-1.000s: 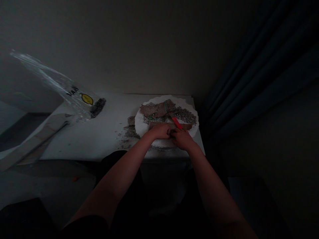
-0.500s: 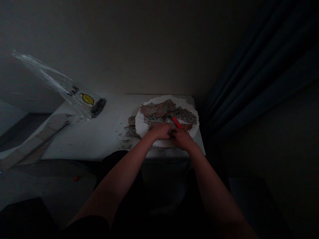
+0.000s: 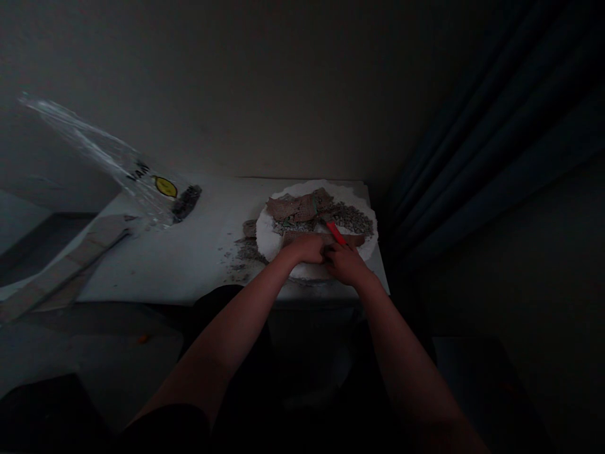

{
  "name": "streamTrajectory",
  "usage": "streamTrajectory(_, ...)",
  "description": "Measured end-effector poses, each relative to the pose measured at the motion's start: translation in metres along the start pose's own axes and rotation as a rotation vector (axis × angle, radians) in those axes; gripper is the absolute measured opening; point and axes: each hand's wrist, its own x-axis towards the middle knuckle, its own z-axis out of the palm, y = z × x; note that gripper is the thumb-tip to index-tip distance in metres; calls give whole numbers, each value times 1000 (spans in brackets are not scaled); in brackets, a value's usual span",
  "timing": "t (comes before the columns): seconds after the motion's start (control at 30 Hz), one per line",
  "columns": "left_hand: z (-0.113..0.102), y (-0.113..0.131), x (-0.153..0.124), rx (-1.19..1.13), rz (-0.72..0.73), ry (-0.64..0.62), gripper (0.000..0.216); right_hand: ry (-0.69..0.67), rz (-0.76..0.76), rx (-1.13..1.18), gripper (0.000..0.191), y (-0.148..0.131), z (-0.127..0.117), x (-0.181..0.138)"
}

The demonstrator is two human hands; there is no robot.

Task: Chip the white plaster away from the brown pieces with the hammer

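A round white pad (image 3: 267, 243) with a wavy edge lies on the table, strewn with grey-brown crumbs (image 3: 352, 219). Across its near half runs a brown woven strip (image 3: 358, 240), largely covered by my hands. My left hand (image 3: 307, 248) is closed, fingers curled down on the strip. Right beside it, my right hand (image 3: 345, 261) is closed around a red-handled tool (image 3: 336, 233), which points up and left out of the grip. Its working end is too dark to make out. Another brown mesh piece (image 3: 300, 207), with some green on it, lies behind my hands.
On the left of the white table (image 3: 161, 271) stands a clear plastic bag (image 3: 137, 170) with dark contents at its bottom. Crumbs (image 3: 243, 261) are scattered left of the pad. A cardboard strip (image 3: 70, 271) rests at the table's left. Dark curtains (image 3: 472, 126) hang at right.
Both hands stay on the strip, the right one shifted only very slightly. The red-handled tool remains in nearly the same spot.
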Motion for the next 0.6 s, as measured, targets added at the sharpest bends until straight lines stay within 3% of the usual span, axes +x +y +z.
streamTrajectory(0.37, -2, -3, 2, -72, -35, -41, 22, -10, 20, -20, 39, 0, 2, 2)
streamTrajectory(0.6, 2, -20, 0, -186, 102, 0, 12, -19, 1, -12, 44, 0, -2, -1)
